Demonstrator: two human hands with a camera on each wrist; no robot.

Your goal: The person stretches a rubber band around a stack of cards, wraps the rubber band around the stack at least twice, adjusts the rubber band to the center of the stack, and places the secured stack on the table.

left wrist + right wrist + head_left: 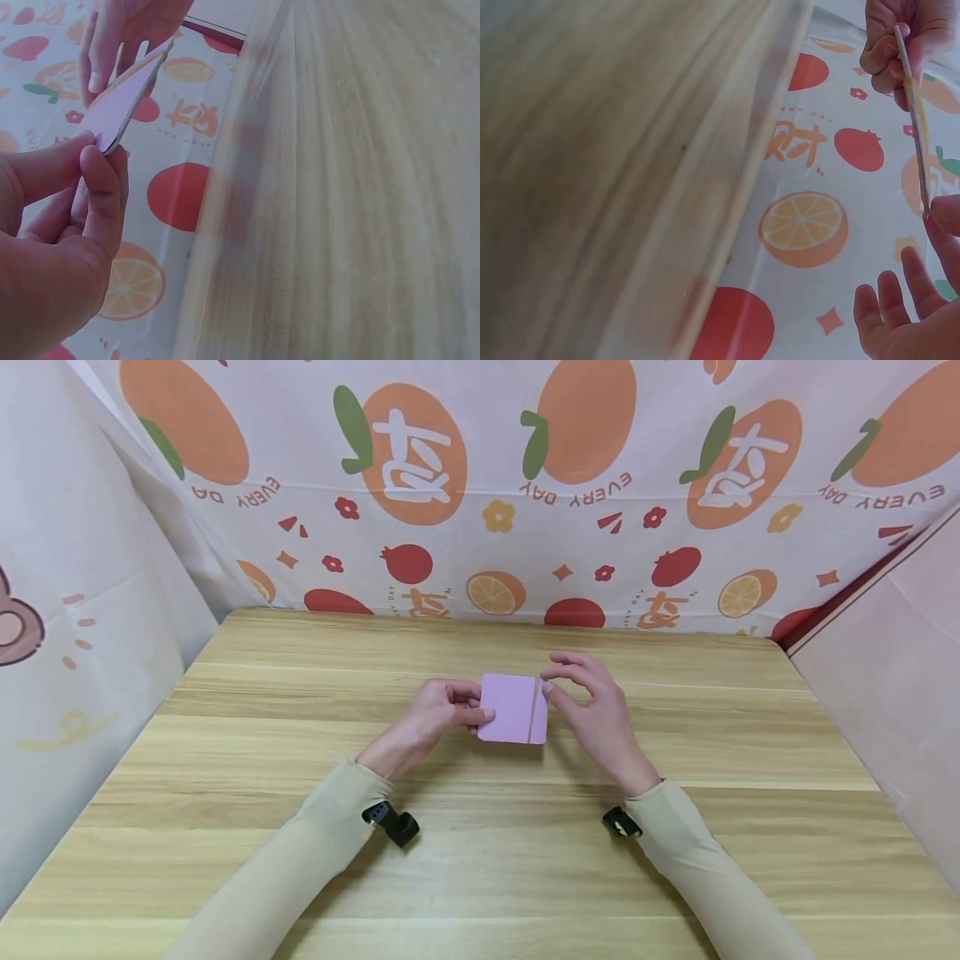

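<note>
A small, thin, square lilac notebook (507, 708) is held up over the table, a narrow tan elastic band (533, 710) running down its cover near the right edge. My left hand (438, 710) grips its left side, thumb on the cover and fingers curled behind. At the upper right corner is my right hand (596, 710), thumb and index finger pinching the edge while the other fingers spread away. Edge-on in the right wrist view, the notebook (915, 120) looks slim, with the left hand (904, 49) at its far end.
A light wood-grain table (480, 877) spreads beneath both forearms. Behind it hangs a white cloth (480, 539) printed with oranges and other fruit. More pale cloth closes off the left and right sides. A black strap device (392, 824) sits on the left wrist, another (622, 822) on the right.
</note>
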